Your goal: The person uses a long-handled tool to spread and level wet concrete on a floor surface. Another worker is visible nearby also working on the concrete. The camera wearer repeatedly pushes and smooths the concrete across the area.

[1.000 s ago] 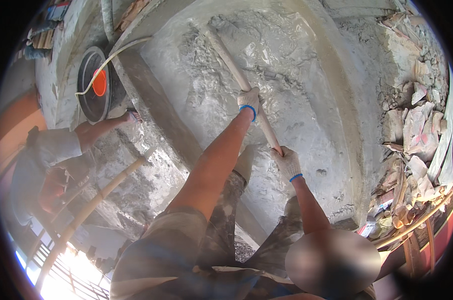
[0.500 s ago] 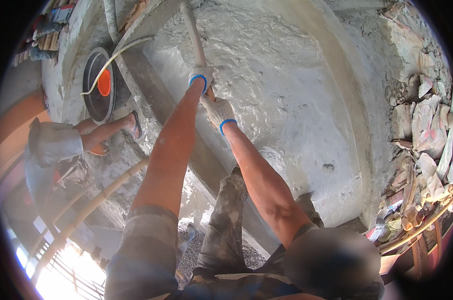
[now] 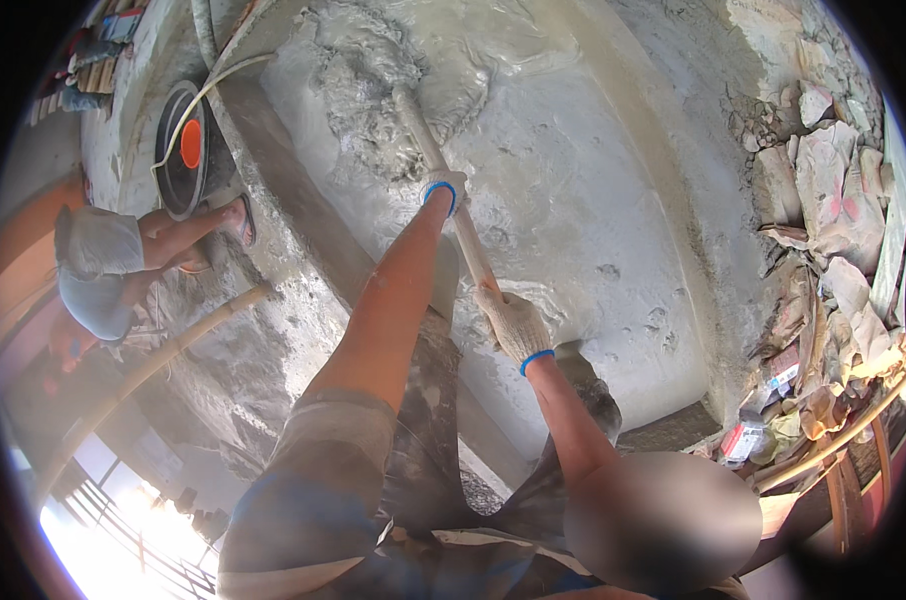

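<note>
Handle (image 3: pixel 468 240) is angled over the wet grey mix (image 3: pixel 563 220), its far end sunk in the lumpy patch (image 3: pixel 358 95); tool head is buried, so type can't be told. Shaft is gripped by both gloved hands: left hand (image 3: pixel 443 190) wrapped around it partway up, right hand (image 3: pixel 518 322) wrapped around the near end, neither spread. Progress, judged from the surface only: near and right areas look settled and mostly smooth (bar a few pits), the far-left part is churned and rough, so the mix seems partly worked and not yet even; nothing can be judged below the surface. It is bounded by trough walls (image 3: pixel 283 180), with the wearer's legs (image 3: pixel 431 410) set at the near end. Beyond the left wall, a black tub (image 3: pixel 182 190) with an orange disc (image 3: pixel 191 144) is crossed by a pale hose (image 3: pixel 213 82); a co-worker (image 3: pixel 103 245) is seen near it, a bamboo pole (image 3: pixel 188 340) nearer the camera. Torn bags (image 3: pixel 838 195) are heaped on the right.
</note>
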